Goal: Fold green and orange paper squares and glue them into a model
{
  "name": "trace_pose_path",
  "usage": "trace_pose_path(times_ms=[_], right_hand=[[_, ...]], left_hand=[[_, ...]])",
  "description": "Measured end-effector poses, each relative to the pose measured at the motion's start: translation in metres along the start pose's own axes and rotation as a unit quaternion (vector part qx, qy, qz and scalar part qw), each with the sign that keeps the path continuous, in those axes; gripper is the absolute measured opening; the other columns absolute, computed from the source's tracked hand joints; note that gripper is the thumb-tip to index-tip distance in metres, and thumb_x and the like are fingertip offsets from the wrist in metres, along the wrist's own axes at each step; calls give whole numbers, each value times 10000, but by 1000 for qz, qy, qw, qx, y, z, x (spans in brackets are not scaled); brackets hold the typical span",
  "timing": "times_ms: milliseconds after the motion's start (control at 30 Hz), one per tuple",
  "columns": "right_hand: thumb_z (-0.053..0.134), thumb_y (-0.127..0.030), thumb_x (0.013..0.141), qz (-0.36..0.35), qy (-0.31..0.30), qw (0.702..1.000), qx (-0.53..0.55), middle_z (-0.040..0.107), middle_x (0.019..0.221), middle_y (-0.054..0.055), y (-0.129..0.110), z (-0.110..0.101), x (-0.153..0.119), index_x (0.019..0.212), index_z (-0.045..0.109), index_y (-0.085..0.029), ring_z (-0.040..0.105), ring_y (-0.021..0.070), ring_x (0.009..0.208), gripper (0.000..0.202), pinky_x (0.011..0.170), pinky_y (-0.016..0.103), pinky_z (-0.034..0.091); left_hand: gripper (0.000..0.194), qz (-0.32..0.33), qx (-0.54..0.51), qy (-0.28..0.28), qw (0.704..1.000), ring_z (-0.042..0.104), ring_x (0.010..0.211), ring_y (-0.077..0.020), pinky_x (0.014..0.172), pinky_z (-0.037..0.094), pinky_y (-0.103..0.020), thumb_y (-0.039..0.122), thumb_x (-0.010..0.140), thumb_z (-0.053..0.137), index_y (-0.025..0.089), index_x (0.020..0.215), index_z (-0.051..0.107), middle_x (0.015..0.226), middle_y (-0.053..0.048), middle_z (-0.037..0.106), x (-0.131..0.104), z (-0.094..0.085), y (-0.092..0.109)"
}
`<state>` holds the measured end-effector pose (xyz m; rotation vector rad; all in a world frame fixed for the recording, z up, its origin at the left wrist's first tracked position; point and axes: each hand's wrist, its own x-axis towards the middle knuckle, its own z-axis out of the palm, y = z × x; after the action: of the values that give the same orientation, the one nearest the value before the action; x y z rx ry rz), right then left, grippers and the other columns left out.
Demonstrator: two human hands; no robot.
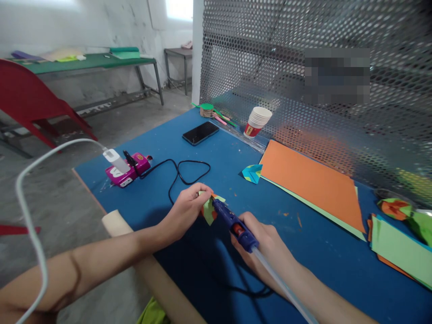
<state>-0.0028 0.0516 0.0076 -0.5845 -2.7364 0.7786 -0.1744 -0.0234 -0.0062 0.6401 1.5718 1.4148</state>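
Observation:
My left hand pinches a small folded piece of green and orange paper above the blue table. My right hand is wrapped round a dark blue glue gun, with a clear glue stick coming out of its back end. The gun's tip meets the paper at my left fingertips; whether they touch is hard to tell. Beyond my hands, a small blue and green folded paper lies beside a large orange sheet stacked on light green paper.
A magenta power adapter with a white plug and black cable sits at the left. Farther back are a phone, stacked paper cups and a tape roll. Green sheets lie right. Perforated metal borders the table.

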Motion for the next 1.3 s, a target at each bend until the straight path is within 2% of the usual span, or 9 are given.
trace_pose_path(times_ms=[933,1200,1300], right_hand=[[432,-197,792,-1,2,1000,-2,478,552,-45,4,2,-2,765,368,-227,427,116,414,76,426,213,285],[456,-218,784,24,16,998,64,461,547,-56,2,-2,-1,728,403,-218,410,84,432,77,438,189,313],[478,-217,757,70,20,994,88,431,524,-68,-1,-3,1,689,416,-216,392,75,432,92,443,184,319]], left_hand=[[177,2,-20,-3,1000,532,537,-87,476,406,-180,353,804,549,179,789,574,642,26,582,1,-1,-2],[186,-17,-53,-6,998,570,554,-106,504,455,-212,366,808,544,180,797,554,676,13,597,0,-2,-2],[185,-27,-55,3,998,580,562,-114,496,451,-212,364,801,552,179,789,550,686,8,602,0,-2,2]])
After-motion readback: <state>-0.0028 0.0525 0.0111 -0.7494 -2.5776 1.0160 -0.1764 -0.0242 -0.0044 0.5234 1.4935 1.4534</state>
